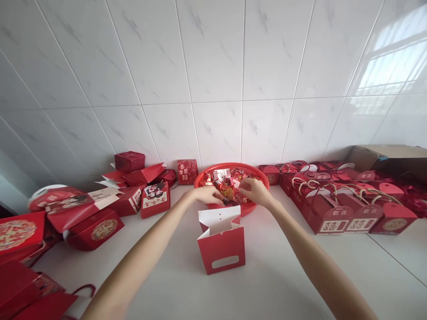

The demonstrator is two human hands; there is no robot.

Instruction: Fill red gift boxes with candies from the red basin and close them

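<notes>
White surface abuts marbled tile wall. Left hand and right hand: fingers half-curled at red basket, grip indeterminable.

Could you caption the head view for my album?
Both hands among wrapped candies in a red basket, behind an open gift box.

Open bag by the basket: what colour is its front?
The open bag has a red front; head view.

A red box stands open before a basket of probable sweets.
</notes>
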